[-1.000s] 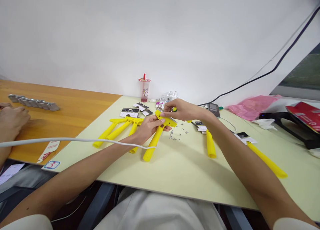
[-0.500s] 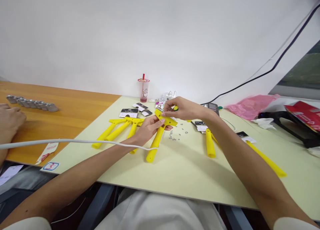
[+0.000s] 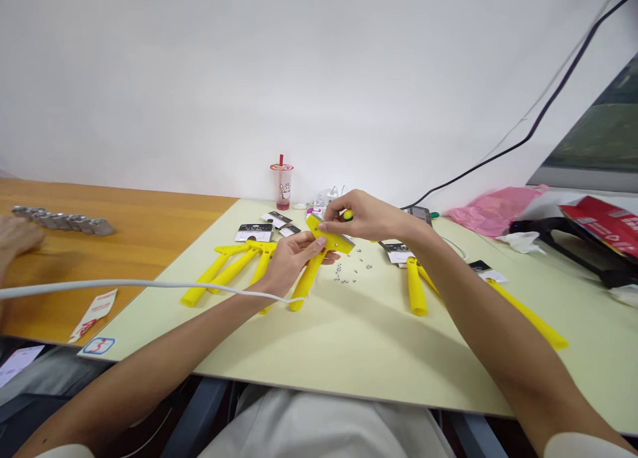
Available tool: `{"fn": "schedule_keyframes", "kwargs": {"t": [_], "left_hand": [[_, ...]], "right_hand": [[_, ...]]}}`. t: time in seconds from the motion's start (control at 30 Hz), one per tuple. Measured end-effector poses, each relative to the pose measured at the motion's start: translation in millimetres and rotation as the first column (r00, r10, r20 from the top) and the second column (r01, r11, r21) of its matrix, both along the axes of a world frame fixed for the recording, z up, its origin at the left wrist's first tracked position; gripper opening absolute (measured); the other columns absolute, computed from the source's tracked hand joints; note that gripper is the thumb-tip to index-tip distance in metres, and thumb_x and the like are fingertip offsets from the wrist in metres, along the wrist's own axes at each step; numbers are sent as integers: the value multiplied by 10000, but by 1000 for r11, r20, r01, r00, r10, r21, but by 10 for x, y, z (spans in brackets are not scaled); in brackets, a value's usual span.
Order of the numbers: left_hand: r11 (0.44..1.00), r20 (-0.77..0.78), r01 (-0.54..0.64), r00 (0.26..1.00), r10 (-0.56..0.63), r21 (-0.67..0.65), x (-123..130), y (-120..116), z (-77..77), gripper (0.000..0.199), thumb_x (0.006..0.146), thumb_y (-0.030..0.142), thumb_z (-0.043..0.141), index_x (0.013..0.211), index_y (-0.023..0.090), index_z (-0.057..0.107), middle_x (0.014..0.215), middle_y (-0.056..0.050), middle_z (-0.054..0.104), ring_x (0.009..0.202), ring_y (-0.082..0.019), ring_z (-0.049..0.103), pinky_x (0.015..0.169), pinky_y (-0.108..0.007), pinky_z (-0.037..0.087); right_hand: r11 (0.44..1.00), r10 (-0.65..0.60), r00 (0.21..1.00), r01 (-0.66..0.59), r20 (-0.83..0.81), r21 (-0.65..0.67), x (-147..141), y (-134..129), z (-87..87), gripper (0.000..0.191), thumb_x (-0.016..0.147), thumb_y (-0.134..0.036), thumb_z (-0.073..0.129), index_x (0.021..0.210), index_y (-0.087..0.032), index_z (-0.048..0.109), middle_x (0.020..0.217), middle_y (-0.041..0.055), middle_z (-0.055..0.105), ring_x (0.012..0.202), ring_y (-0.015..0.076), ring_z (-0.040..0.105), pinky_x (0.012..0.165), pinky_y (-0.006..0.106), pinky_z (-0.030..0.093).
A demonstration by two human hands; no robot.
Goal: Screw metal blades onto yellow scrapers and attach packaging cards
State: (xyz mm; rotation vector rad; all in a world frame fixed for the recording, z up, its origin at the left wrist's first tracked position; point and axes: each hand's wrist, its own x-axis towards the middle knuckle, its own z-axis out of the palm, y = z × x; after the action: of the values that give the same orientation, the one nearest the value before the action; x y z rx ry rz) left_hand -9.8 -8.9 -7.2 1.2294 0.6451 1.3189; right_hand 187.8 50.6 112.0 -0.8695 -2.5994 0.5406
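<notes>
Good control here likely depends on the left hand [image 3: 292, 258] bracing the yellow plastic T-shaped scraper [image 3: 310, 275] firmly, its thumb above and fingers beneath, while the right hand [image 3: 361, 215], curled around a rounded yellow-and-black tool handle [image 3: 347, 215], works gently. The scraper's wide head lies under the right fingertips; whether they pinch anything small, I cannot tell. Tiny silver metal pieces [image 3: 337, 275] lie scattered just beyond the left fingertips.

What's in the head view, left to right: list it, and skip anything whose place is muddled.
Row of grey metal pieces → lidded cup with red straw → yellow tool held in the hands → yellow handle beside the right forearm → pink plastic bag → red package.
</notes>
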Motion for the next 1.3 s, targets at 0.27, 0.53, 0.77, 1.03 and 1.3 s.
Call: {"fn": "schedule_keyframes", "kwargs": {"t": [0.27,0.53,0.77,1.03,1.3], "left_hand": [[995,-60,-100,993,99,-14,67,-8,62,467,866,529,943,1099,132,865,1072,-161,860,981,-314,846,955,-487,686],[971,29,-175,983,183,-165,185,98,108,376,835,415,983,1014,114,845,1062,-153,845,999,-271,830,1024,-457,658],[929,101,-207,963,248,-308,256,231,-25,192,928,257,897,1007,102,816,1050,-151,847,982,-216,825,1031,-384,660],[923,118,-203,960,253,-328,178,199,-37,106,998,194,802,1005,88,810,1023,-138,840,933,-167,815,923,-277,675],[933,145,-208,955,259,-294,98,152,12,150,941,213,869,994,88,804,1040,-149,834,982,-201,819,948,-324,688]], "right_hand": [[1000,-16,1000,16,15,12,51,14,104,330,979,-507,705,892,-196,774,797,27,685,655,152,471,612,333,351],[968,-88,992,105,-86,228,277,119,416,542,927,-300,692,1462,-239,634,1360,157,653,981,286,625,823,415,488],[982,-127,990,133,-55,133,517,249,571,332,1012,-470,730,1264,-256,694,1295,120,743,1054,304,656,825,406,474],[964,-215,941,247,263,-97,608,377,588,466,818,-667,936,901,-247,752,810,81,753,834,333,760,722,417,483],[978,-63,932,130,358,-165,533,373,524,438,804,-675,924,883,-258,817,795,69,806,796,315,799,773,436,541]]}}
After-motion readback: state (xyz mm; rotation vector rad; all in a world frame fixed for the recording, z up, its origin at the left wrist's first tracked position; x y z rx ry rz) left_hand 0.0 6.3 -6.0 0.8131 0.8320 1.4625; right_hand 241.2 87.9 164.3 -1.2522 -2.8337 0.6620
